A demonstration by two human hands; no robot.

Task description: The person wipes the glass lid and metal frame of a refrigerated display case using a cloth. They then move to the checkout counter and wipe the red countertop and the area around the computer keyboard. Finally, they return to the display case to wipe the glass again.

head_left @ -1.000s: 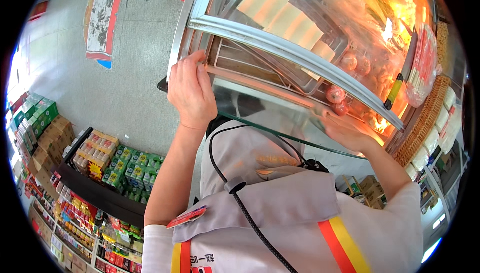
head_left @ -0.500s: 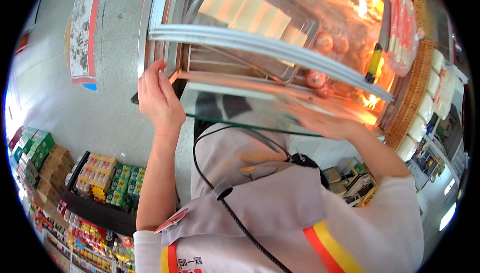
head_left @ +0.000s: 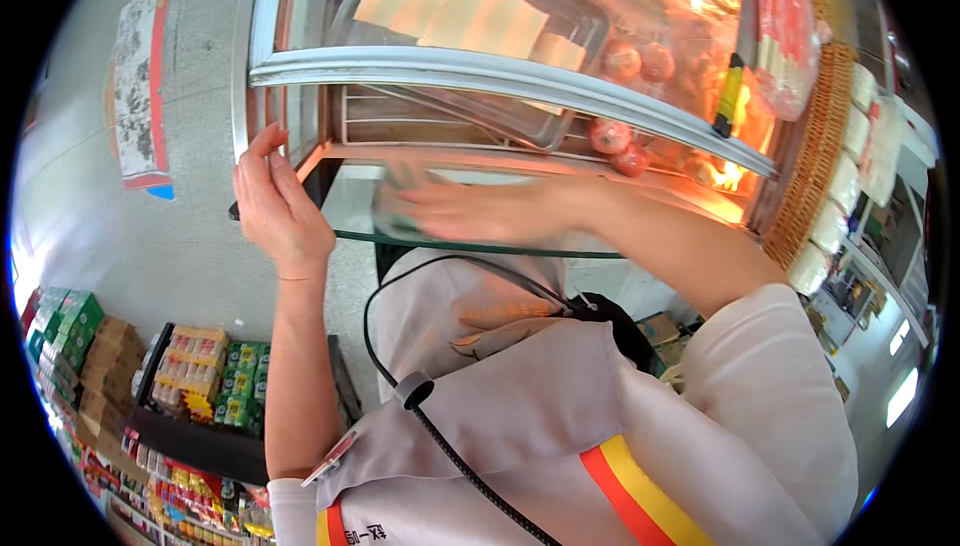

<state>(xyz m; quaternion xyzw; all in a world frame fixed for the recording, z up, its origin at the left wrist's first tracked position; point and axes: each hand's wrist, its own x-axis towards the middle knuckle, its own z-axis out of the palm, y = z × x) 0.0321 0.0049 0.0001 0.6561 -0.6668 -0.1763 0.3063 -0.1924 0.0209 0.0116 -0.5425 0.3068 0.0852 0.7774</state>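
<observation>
A lit glass display cabinet point(head_left: 400, 68) with a silver metal frame stands in front of me. My left hand point(head_left: 283, 208) is at its left front corner, fingers bent together around the frame's edge. Along the near side a flat glass panel point(head_left: 480, 238) with a greenish edge lies below the opening. Over this panel is my right hand point(head_left: 460, 208), smeared by motion. A greyish blur shows by its fingertips; whether it is a cloth I cannot tell. Inside the cabinet are a clear tray point(head_left: 590, 46) with pale flat slabs point(head_left: 430, 6) and several red round items point(head_left: 610, 134).
A wicker basket point(head_left: 808, 171) with white wrapped packs point(head_left: 845, 176) borders the cabinet's right side. A yellow-and-black handled knife point(head_left: 730, 96) lies on top beside a bag of red-and-white sticks point(head_left: 785, 46). Stacked cartons point(head_left: 105, 366) and goods shelves stand at left. A black cord point(head_left: 460, 456) hangs over my apron.
My right hand has swept left across the glass panel, from its right part to near the left end. My left hand keeps its place on the cabinet corner. The view has shifted slightly.
</observation>
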